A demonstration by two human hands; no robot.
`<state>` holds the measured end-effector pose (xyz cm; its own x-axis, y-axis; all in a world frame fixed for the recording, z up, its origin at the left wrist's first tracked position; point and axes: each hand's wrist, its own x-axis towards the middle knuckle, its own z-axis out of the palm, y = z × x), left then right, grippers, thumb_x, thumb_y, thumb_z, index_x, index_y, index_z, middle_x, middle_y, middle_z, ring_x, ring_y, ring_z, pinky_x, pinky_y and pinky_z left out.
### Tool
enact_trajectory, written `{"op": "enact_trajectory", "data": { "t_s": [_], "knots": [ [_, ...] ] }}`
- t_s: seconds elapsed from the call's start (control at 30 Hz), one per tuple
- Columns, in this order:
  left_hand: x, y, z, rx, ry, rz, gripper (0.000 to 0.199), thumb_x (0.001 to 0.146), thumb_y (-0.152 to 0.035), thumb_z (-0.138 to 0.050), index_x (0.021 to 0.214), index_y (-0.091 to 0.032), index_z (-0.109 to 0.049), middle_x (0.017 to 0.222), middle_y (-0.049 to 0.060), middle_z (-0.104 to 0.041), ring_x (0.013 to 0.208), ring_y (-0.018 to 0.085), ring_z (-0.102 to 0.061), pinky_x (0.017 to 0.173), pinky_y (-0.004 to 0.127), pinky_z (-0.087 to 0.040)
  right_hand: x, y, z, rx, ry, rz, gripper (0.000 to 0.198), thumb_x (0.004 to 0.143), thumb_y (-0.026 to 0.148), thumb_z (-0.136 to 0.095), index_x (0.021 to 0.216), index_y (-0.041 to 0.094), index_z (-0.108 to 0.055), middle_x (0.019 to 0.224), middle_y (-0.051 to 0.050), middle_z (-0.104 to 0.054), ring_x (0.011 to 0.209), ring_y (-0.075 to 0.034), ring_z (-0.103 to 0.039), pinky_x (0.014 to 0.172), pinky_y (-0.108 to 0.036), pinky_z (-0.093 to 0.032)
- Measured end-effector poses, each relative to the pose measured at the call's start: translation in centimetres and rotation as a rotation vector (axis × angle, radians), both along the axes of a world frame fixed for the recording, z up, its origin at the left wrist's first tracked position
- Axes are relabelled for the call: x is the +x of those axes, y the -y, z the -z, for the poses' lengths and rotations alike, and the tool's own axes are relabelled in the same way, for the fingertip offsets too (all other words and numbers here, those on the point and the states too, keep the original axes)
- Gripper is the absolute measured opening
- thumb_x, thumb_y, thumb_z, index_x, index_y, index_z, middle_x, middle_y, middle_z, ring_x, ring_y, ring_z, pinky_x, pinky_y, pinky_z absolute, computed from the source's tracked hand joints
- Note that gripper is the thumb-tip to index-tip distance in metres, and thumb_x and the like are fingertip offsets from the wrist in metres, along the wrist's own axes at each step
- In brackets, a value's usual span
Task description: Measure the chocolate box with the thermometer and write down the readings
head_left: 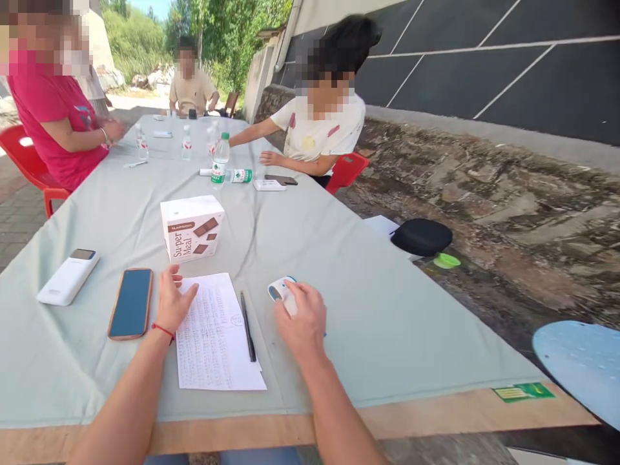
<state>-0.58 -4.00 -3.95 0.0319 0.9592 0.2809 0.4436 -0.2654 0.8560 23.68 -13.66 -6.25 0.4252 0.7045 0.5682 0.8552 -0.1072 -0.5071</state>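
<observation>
The right hand grips a small white-and-blue plastic device upon the grey-green cloth-covered surface. The left hand, thumb and fingers apart, is beside a white handwritten paper sheet.

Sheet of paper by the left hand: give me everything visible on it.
The paper sheet is white, thin-looking and lies flat on the pale tablecloth, its long side running away from the wearer. Rows of small writing, too fine to read, cover much of it; an oval mark sits near the right edge. A black pen lies along that edge, lower end on the paper. The left hand is at its upper left, thumb over the sheet; contact is unclear.
</observation>
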Motion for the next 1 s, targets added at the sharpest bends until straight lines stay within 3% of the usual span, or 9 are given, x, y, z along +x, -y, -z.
{"op": "enact_trajectory", "data": {
  "t_s": [0.07, 0.17, 0.3, 0.4, 0.53, 0.63, 0.77, 0.9, 1.0],
  "knots": [
    [0.1, -1.5, -0.4, 0.003, 0.132, -0.127, 0.065, 0.069, -0.037, -0.072, 0.123, -0.020, -0.039, 0.122, 0.012, -0.044, 0.110, 0.025, -0.054, 0.095, 0.046, -0.047, 0.9, 0.1, -0.5, -0.253, -0.005, 0.175, 0.048, 0.078, 0.028, -0.057, 0.124, 0.014, -0.055, 0.118, -0.019, -0.057, 0.111, -0.034, -0.054, 0.090, -0.048, -0.043],
    [0.6, -4.3, -2.0, -0.046, 0.251, -0.199, 0.082, 0.058, -0.033, -0.082, 0.125, -0.020, -0.036, 0.130, 0.015, -0.042, 0.122, 0.030, -0.048, 0.102, 0.048, -0.042, 1.6, 0.3, -1.3, -0.605, -0.003, 0.217, 0.054, 0.082, 0.033, -0.057, 0.129, 0.009, -0.050, 0.116, -0.021, -0.059, 0.110, -0.035, -0.055, 0.087, -0.045, -0.043],
    [1.1, -7.6, -4.5, -0.132, 0.434, -0.012, 0.077, 0.051, -0.021, -0.084, 0.116, -0.020, -0.043, 0.109, 0.008, -0.060, 0.106, 0.026, -0.060, 0.091, 0.043, -0.049, 1.7, 0.6, -2.4, -0.741, 0.005, 0.138, 0.041, 0.089, 0.034, -0.050, 0.123, 0.011, -0.056, 0.112, -0.019, -0.061, 0.108, -0.031, -0.058, 0.082, -0.039, -0.045],
    [1.2, -8.6, -5.9, -0.141, 0.450, 0.033, 0.068, 0.049, -0.021, -0.085, 0.107, -0.017, -0.049, 0.098, 0.007, -0.065, 0.096, 0.024, -0.063, 0.087, 0.043, -0.050, 1.8, 0.9, -2.8, -0.763, 0.006, 0.091, 0.033, 0.090, 0.033, -0.049, 0.115, 0.014, -0.060, 0.111, -0.017, -0.061, 0.107, -0.030, -0.059, 0.079, -0.036, -0.046],
    [1.4, -7.4, -7.0, -0.120, 0.437, 0.010, 0.060, 0.055, -0.031, -0.084, 0.104, -0.016, -0.053, 0.104, 0.010, -0.065, 0.098, 0.025, -0.062, 0.089, 0.043, -0.049, 2.3, 0.9, -2.7, -0.697, -0.141, 0.064, 0.030, 0.086, 0.034, -0.052, 0.110, 0.018, -0.061, 0.103, -0.013, -0.063, 0.093, -0.027, -0.062, 0.071, -0.034, -0.045],
    [2.0, -4.8, -6.6, -0.091, 0.439, 0.045, 0.061, 0.064, -0.042, -0.079, 0.113, -0.017, -0.053, 0.115, 0.011, -0.063, 0.103, 0.025, -0.061, 0.090, 0.041, -0.049, 2.2, 1.0, -2.8, -0.399, -0.439, -0.046, 0.030, 0.082, 0.041, -0.053, 0.103, 0.022, -0.060, 0.088, -0.006, -0.065, 0.077, -0.023, -0.060, 0.066, -0.033, -0.044],
    [2.4, -1.1, -4.2, -0.001, 0.376, 0.053, 0.055, 0.079, -0.055, -0.063, 0.117, -0.017, -0.053, 0.117, 0.012, -0.063, 0.107, 0.026, -0.060, 0.093, 0.041, -0.047, 0.2, 1.2, -4.0, -0.001, -0.896, -0.407, 0.028, 0.080, 0.050, -0.052, 0.083, 0.022, -0.055, 0.066, 0.001, -0.058, 0.064, -0.017, -0.055, 0.062, -0.031, -0.044],
    [2.1, 0.0, -1.8, 0.030, 0.223, -0.001, 0.049, 0.083, -0.055, -0.058, 0.116, -0.019, -0.056, 0.115, 0.011, -0.062, 0.112, 0.027, -0.056, 0.097, 0.043, -0.044, -3.4, 0.4, -6.1, 0.017, -1.211, -0.685, 0.027, 0.076, 0.046, -0.060, 0.082, 0.020, -0.053, 0.064, 0.003, -0.054, 0.053, -0.013, -0.050, 0.054, -0.028, -0.040],
    [1.7, -0.5, -1.3, 0.024, 0.168, -0.002, 0.046, 0.084, -0.052, -0.057, 0.116, -0.019, -0.057, 0.113, 0.011, -0.062, 0.111, 0.027, -0.056, 0.097, 0.043, -0.043, -5.9, -1.2, -7.6, -0.005, -1.292, -0.732, 0.028, 0.073, 0.043, -0.064, 0.082, 0.019, -0.055, 0.060, 0.004, -0.050, 0.049, -0.011, -0.045, 0.050, -0.027, -0.035]
  ]
}}
